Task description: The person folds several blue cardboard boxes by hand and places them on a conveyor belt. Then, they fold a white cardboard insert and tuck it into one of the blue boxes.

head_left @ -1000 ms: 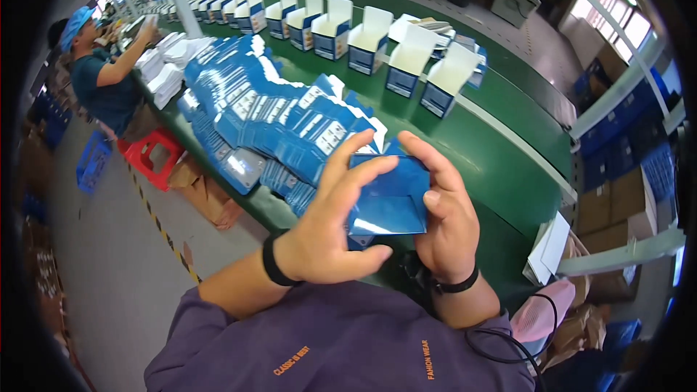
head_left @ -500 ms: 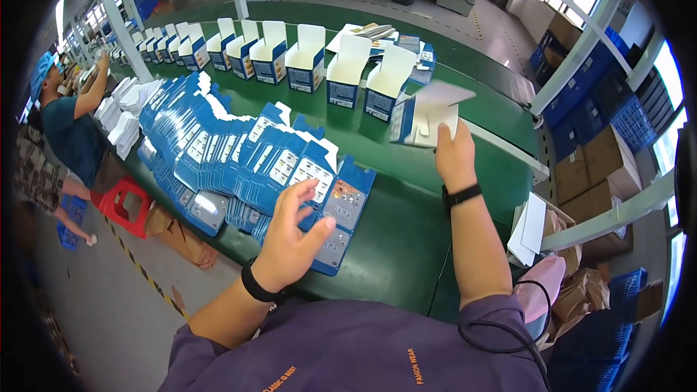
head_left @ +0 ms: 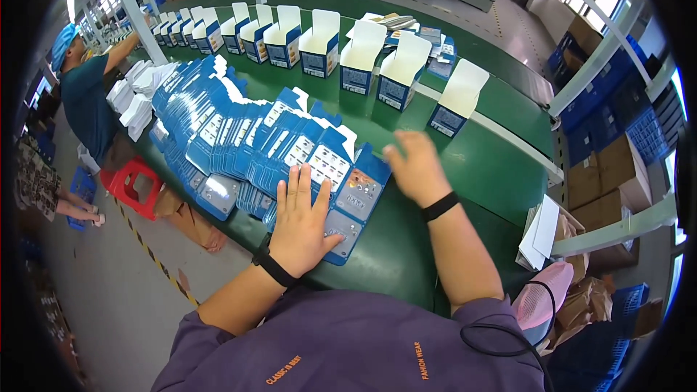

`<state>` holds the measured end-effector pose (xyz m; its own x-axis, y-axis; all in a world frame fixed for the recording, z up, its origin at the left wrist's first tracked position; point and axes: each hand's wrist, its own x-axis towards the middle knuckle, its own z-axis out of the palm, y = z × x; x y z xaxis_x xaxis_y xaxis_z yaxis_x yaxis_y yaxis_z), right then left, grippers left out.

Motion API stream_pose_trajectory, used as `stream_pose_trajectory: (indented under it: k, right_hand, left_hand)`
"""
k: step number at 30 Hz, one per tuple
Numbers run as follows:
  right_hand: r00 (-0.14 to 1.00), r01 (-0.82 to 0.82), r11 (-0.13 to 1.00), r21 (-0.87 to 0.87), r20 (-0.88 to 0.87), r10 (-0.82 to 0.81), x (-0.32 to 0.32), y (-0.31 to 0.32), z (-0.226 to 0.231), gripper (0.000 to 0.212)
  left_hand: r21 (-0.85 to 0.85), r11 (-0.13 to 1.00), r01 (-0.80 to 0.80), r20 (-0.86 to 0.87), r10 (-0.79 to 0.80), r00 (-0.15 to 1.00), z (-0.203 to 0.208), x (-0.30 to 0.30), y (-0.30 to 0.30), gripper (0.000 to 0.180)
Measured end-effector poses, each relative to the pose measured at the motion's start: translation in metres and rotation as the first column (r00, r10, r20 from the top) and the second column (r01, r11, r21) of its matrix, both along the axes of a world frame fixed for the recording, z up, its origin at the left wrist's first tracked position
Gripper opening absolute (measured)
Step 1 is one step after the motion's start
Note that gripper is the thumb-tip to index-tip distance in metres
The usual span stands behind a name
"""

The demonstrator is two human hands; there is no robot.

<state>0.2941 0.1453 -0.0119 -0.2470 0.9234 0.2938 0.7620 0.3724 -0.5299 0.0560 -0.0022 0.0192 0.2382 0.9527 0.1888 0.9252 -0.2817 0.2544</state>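
My left hand (head_left: 301,221) lies with fingers stretched out on the nearest flat blue carton blanks, holding nothing. Under and beside it, the top flat carton blank (head_left: 363,192) shows printed pictures. A long fanned pile of flat blue carton blanks (head_left: 218,134) spreads away to the left. My right hand (head_left: 420,168) is over the green bench just right of the top blank, slightly blurred, empty, its fingers apart. Past it stands an open-topped blue and white box (head_left: 457,98), upright with its lid flap raised. It ends a row of similar boxes, such as the open box (head_left: 403,69) beside it.
Stacked papers and blue cartons (head_left: 439,47) lie behind the row. White folded sheets (head_left: 138,101) sit at the far left, near a person in a blue cap (head_left: 91,87). A red stool (head_left: 134,187) stands below the bench. White boards (head_left: 539,232) and a metal post flank the right.
My right hand has let go of the box, which now stands at the row's end, and has moved left toward the pile. My left hand has come down flat on the blanks.
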Motion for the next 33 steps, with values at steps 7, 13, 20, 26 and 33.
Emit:
stream_pose_trajectory:
  k: [7,13,20,26,33]
  right_hand:
    - [0.982,0.018,0.999,-0.028,0.187,-0.013,-0.053,-0.060,0.018,0.065]
    - [0.989,0.025,0.980,0.199,0.137,-0.053,-0.058,-0.079,0.025,0.057]
    - [0.784,-0.316,0.796,0.517,-0.331,0.526,-0.045,-0.119,0.077,0.049]
    - [0.329,-0.212,0.922,0.324,-0.865,0.379,-0.056,-0.132,0.104,0.074]
    - [0.243,-0.286,0.921,0.264,-0.910,0.336,-0.070,-0.150,0.088,0.093]
  left_hand:
    - [0.024,0.999,-0.047,0.008,0.047,0.999,-0.009,0.002,-0.003,0.109]
    - [0.085,0.987,-0.139,0.073,0.133,0.988,-0.004,0.009,-0.006,0.116]
    - [0.161,0.971,0.176,0.612,-0.238,0.754,0.048,0.012,-0.016,0.108]
    - [0.152,0.887,0.437,0.763,-0.386,0.518,0.069,0.006,-0.020,0.089]
    - [0.428,0.900,0.075,0.819,-0.422,0.389,0.065,0.028,-0.020,0.091]
